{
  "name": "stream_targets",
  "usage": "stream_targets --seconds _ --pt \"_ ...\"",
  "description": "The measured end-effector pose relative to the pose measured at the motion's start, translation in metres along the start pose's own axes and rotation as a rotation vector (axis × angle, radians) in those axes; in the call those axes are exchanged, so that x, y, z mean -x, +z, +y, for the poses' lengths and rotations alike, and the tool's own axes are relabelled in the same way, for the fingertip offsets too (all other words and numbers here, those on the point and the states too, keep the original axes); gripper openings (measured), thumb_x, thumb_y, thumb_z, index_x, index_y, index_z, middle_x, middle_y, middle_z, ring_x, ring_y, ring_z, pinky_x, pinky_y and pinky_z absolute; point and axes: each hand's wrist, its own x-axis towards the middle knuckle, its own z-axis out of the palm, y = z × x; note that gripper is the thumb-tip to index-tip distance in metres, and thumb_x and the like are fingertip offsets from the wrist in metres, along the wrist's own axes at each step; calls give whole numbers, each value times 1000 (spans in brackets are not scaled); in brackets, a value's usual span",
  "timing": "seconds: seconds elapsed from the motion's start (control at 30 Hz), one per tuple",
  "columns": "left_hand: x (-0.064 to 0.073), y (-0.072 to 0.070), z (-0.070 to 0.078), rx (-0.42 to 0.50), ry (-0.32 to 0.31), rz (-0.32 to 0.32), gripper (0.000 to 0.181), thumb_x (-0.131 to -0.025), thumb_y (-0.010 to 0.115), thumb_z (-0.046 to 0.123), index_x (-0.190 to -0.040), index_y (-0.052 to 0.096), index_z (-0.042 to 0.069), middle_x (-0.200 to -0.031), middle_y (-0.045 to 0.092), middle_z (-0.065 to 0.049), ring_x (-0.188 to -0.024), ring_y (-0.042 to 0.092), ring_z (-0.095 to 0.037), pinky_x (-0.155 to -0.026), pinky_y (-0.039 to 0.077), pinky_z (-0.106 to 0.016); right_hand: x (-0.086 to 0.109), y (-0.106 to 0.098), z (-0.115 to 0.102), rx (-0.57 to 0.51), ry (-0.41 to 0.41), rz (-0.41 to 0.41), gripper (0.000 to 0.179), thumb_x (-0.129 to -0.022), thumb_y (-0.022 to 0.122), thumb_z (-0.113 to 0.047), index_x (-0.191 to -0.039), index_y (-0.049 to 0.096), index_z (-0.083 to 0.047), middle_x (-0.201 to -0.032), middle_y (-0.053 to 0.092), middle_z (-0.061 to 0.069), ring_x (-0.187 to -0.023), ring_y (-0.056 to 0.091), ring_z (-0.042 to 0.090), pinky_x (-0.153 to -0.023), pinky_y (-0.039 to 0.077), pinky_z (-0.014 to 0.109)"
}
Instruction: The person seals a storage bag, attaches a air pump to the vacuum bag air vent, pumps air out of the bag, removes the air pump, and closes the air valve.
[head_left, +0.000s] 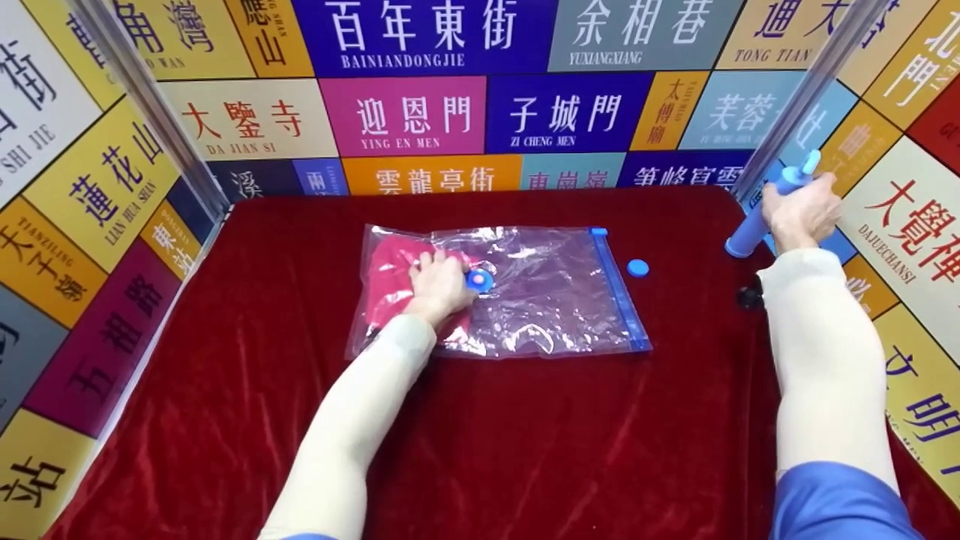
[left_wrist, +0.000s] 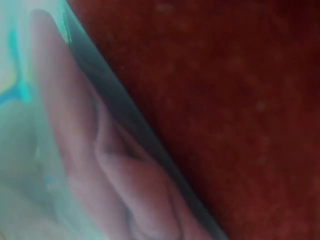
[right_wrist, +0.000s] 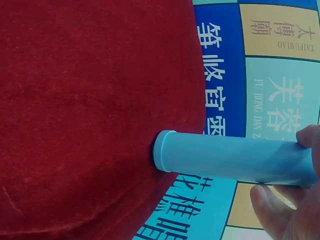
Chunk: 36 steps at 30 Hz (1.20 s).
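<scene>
A clear zip bag (head_left: 555, 300) lies flat on the red cloth, with a folded pink fabric (head_left: 390, 266) inside its left part. My left hand (head_left: 437, 289) rests on the bag over the fabric, fingers reaching forward, right beside the round blue valve (head_left: 480, 281). Off the table's right side, my right hand (head_left: 804, 212) grips a blue hand pump (head_left: 746, 234), which leans with its handle up. The right wrist view shows the fingers and thumb round the pump's barrel (right_wrist: 225, 155). The left wrist view is blurred and hazy.
A small round blue cap (head_left: 638, 268) lies right of the bag's blue zip strip (head_left: 619, 289). Red velvet (head_left: 540, 435) covers the table. Printed panels (head_left: 405, 116) stand at the back and sides, with metal posts at the corners. A dark round object (head_left: 748, 298) shows beside the right sleeve.
</scene>
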Motion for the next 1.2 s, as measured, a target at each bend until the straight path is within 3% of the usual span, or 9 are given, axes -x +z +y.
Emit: stream_targets --seconds 0.37,0.6,0.93,1.07,1.2 --pt "0 3 4 2 -1 -11 52 -91 90 45 -137 79 22 -161 58 -16 -152 47 -39 -134 35 -69 8 -4 2 41 -94 15 81 -105 55 -54 -168 38 -6 -169 53 28 -154 55 52 -129 46 64" --pt "-3 -2 3 4 -1 -3 56 -90 90 42 -142 77 24 -161 58 -17 -153 46 -40 -135 33 -69 14 -12 -17 36 -154 -2 81 -106 54 -54 -170 38 -6 -169 53 28 -154 56 48 -130 47 59" --pt "-4 -1 0 -1 -3 -2 55 -92 89 43 -142 77 25 -164 56 -18 -155 44 -41 -136 31 -71 25 2 -32 -15 -196 -11 80 -107 54 -59 -171 35 -15 -168 56 20 -147 62 41 -122 56 51" --pt "-2 0 -1 -2 -3 -2 53 -91 89 42 -141 77 25 -163 57 -17 -154 45 -40 -135 32 -70 30 11 -35 -10 -246 15 80 -106 51 -63 -167 36 -14 -160 61 19 -139 65 42 -113 57 53" --pt "0 2 -1 3 -1 -2 53 -91 89 42 -140 78 25 -160 58 -17 -153 46 -39 -135 32 -70 36 19 -37 -14 -294 38 82 -105 51 -65 -164 37 -11 -134 66 9 -130 66 42 -105 56 54"
